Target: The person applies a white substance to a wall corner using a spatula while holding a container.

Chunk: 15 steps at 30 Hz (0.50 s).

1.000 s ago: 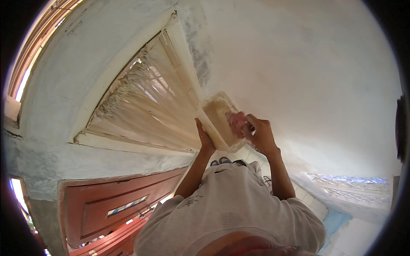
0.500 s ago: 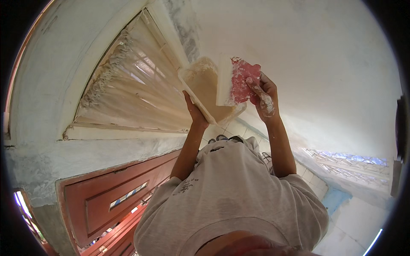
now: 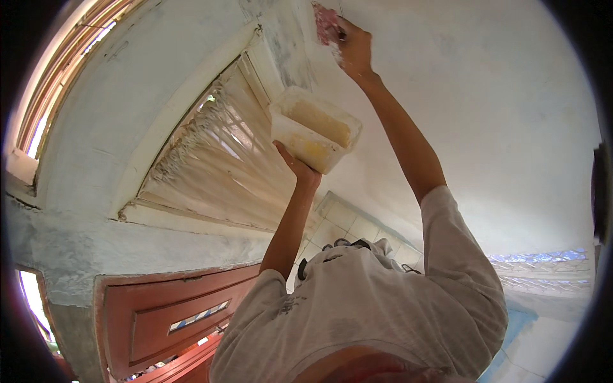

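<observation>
my right hand (image 3: 355, 50) is gripping a pink scraper (image 3: 325, 24) high by the pale wall (image 3: 472, 96)
my left hand (image 3: 300, 167) is cupping the tub (image 3: 311, 148) from below, probably keeping it steady and within reach, near the curtain (image 3: 204, 163).

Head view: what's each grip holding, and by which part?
Left grip: pale tub, by its underside. Right grip: red tool, by its right edge.

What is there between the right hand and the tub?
No object; in the head view, only pale wall shows between the right hand and the tub.
</observation>
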Each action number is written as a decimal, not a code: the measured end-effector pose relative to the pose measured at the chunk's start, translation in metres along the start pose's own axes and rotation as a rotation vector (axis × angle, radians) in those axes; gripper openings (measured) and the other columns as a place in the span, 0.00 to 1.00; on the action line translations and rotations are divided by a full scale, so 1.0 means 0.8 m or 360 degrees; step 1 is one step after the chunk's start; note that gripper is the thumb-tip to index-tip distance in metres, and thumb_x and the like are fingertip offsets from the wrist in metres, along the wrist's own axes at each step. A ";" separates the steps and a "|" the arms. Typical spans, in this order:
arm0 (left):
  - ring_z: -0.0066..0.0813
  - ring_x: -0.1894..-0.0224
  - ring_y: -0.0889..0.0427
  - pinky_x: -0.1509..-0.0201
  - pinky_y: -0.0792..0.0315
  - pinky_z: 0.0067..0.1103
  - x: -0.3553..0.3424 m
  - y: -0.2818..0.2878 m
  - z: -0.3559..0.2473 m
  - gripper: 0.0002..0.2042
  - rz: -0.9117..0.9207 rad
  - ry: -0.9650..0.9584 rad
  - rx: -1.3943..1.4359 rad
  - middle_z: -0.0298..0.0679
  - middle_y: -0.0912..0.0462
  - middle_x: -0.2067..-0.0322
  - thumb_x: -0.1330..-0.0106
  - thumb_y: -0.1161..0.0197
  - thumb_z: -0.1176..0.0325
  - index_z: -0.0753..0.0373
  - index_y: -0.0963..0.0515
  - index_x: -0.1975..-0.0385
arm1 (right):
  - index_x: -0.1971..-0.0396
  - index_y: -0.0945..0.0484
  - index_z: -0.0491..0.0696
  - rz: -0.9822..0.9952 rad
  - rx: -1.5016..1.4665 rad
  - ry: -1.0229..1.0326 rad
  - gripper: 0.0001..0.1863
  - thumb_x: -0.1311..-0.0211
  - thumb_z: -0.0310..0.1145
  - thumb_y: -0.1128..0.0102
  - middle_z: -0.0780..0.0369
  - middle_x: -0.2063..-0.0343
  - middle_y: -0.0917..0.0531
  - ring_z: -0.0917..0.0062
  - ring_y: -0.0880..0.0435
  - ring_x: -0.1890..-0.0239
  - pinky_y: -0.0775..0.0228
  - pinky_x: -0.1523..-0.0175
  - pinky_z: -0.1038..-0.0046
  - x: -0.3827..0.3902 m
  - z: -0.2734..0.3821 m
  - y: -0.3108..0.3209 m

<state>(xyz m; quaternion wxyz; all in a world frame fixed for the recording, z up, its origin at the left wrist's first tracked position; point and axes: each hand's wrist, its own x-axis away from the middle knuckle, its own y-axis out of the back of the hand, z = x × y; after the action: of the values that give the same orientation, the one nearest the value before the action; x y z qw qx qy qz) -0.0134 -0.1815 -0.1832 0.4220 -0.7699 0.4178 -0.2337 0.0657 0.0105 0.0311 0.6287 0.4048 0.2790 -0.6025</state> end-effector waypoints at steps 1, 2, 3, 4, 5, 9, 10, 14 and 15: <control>0.43 0.24 0.44 0.23 0.41 0.42 0.001 -0.006 -0.006 0.46 0.0005 -0.0008 -0.0004 0.39 0.46 0.25 0.31 0.61 0.23 0.48 0.51 0.21 | 0.54 0.17 0.43 0.0014 0.0114 -0.0036 0.11 0.32 0.31 0.36 0.51 0.72 0.15 0.69 0.17 0.75 0.24 0.65 0.67 -0.010 0.000 -0.017; 0.42 0.24 0.44 0.23 0.40 0.40 0.005 -0.011 -0.011 0.46 -0.0030 -0.0020 -0.0029 0.40 0.46 0.25 0.31 0.61 0.23 0.50 0.51 0.22 | 0.54 0.16 0.44 0.0029 0.0227 -0.0071 0.11 0.33 0.31 0.36 0.48 0.72 0.15 0.63 0.15 0.74 0.22 0.64 0.64 -0.019 0.001 -0.032; 0.42 0.24 0.44 0.23 0.40 0.38 0.012 -0.010 -0.017 0.47 -0.0076 -0.0036 -0.0052 0.41 0.45 0.25 0.31 0.61 0.23 0.52 0.51 0.22 | 0.54 0.16 0.44 0.0033 0.0213 -0.0067 0.11 0.33 0.31 0.36 0.48 0.72 0.15 0.63 0.15 0.74 0.22 0.64 0.64 -0.023 0.002 -0.048; 0.42 0.24 0.44 0.23 0.40 0.38 0.016 -0.006 -0.022 0.47 -0.0081 -0.0050 -0.0054 0.41 0.45 0.25 0.31 0.61 0.23 0.52 0.51 0.22 | 0.50 0.17 0.45 0.0063 0.0209 -0.0066 0.15 0.35 0.31 0.37 0.48 0.71 0.14 0.59 0.14 0.70 0.22 0.62 0.61 -0.025 0.004 -0.063; 0.42 0.24 0.44 0.23 0.40 0.38 0.019 -0.002 -0.026 0.47 -0.0103 -0.0049 -0.0049 0.41 0.45 0.25 0.31 0.60 0.23 0.52 0.50 0.22 | 0.46 0.18 0.45 0.0092 0.0207 -0.0065 0.20 0.38 0.32 0.38 0.48 0.70 0.14 0.56 0.13 0.67 0.22 0.59 0.58 -0.028 0.006 -0.078; 0.42 0.24 0.44 0.24 0.41 0.41 0.022 0.014 -0.011 0.46 -0.0096 0.0050 -0.0048 0.39 0.46 0.24 0.32 0.60 0.23 0.49 0.49 0.22 | 0.53 0.16 0.44 -0.0262 0.0273 0.0153 0.12 0.34 0.30 0.38 0.50 0.73 0.14 0.58 0.14 0.74 0.22 0.65 0.62 -0.027 -0.040 -0.117; 0.42 0.24 0.44 0.24 0.41 0.41 0.026 0.020 -0.016 0.46 -0.0101 0.0047 -0.0050 0.39 0.46 0.24 0.32 0.60 0.23 0.49 0.49 0.22 | 0.52 0.16 0.43 -0.0225 0.0388 0.0233 0.13 0.34 0.29 0.39 0.50 0.74 0.15 0.59 0.15 0.75 0.22 0.65 0.63 -0.021 -0.030 -0.128; 0.42 0.25 0.43 0.23 0.41 0.39 0.040 0.034 -0.036 0.45 -0.0168 0.0036 -0.0028 0.39 0.45 0.25 0.31 0.60 0.24 0.49 0.49 0.22 | 0.44 0.19 0.41 0.0206 0.0167 0.0091 0.21 0.37 0.29 0.39 0.48 0.68 0.15 0.54 0.14 0.69 0.22 0.60 0.57 0.026 0.024 -0.120; 0.42 0.25 0.42 0.23 0.41 0.38 0.043 0.032 -0.037 0.45 -0.0227 0.0039 -0.0051 0.39 0.44 0.25 0.30 0.60 0.25 0.49 0.49 0.22 | 0.44 0.20 0.41 0.0147 -0.0109 0.0018 0.20 0.36 0.28 0.39 0.48 0.69 0.15 0.55 0.15 0.72 0.22 0.64 0.59 0.037 0.032 -0.105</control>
<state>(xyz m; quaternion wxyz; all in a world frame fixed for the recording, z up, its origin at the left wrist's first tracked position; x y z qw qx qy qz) -0.0274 -0.2314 -0.1888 0.3867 -0.8015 0.3707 -0.2657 -0.0169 -0.0222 0.0050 0.6679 0.3987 0.2840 -0.5606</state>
